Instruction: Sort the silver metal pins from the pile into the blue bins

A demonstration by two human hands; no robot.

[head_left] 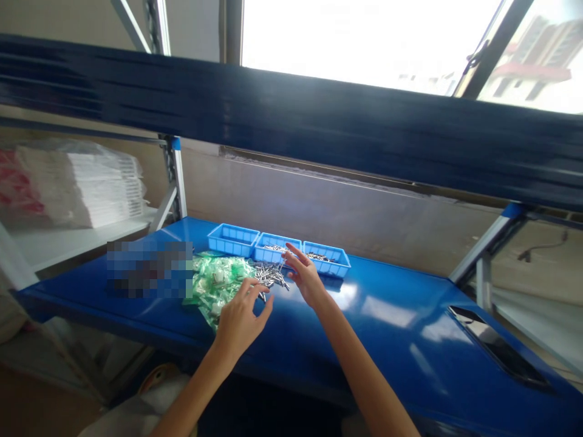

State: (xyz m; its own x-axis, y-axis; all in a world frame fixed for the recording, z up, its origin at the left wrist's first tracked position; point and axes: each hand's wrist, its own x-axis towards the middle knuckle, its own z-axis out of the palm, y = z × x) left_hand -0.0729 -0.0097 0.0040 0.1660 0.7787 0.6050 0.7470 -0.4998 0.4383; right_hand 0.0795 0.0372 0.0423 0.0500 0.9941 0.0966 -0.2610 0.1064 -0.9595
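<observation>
A heap of small green plastic bags (214,280) lies on the blue table (387,315), with a loose pile of small silver metal pins (269,274) to its right. My left hand (240,318) hovers at the near edge of the bags, fingers spread and nothing in them. Just right of the pins, my right hand (304,276) is held with its fingers apart, also holding nothing. Behind both stand three shallow blue trays: the left tray (232,238) looks empty, while the middle tray (272,247) and the right tray (328,259) hold metal pins.
A dark blue shelf beam (319,121) crosses overhead. Stacked white packages in plastic (77,188) sit on a white shelf at left. A dark flat object (496,346) lies on the table's right part. A blurred patch (149,267) covers something left of the bags.
</observation>
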